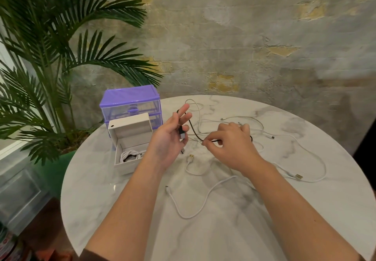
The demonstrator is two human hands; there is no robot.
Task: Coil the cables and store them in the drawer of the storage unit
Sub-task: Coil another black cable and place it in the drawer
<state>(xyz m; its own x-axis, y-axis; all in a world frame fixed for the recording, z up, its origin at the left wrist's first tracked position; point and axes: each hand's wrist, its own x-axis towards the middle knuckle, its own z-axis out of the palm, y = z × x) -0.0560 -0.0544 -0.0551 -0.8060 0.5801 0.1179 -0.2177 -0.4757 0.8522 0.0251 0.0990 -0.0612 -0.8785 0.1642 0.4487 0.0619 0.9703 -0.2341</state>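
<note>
Black cable [194,133] strung between both hands above marble-patterned round table [126,195]. Left hand [169,138], palm up, pinching the cable's USB plug between thumb and curled fingers, index and middle fingers extended straight, cable looped over them. Right hand [230,144], at 3 o'clock of the left, pinching the cable's middle between thumb and forefinger, remaining fingers loosely curled.

White cables [205,199] sprawled uncoiled from 12 through 6 o'clock of the hands, several crossing beneath the right hand. Purple storage unit [130,106] at 10 o'clock near the table edge; white drawer [130,152] pulled out just in front of it, already containing a coiled white cable [131,156].

Judged stage: early winding of the black cable; most cables not yet coiled.

Risks, as judgement: tail of the black cable, running under the right hand among white leads, likely to snag and drag them along; loop over straight fingers liable to slip off if tension drops; loose coil apt to spring open in the drawer.
</note>
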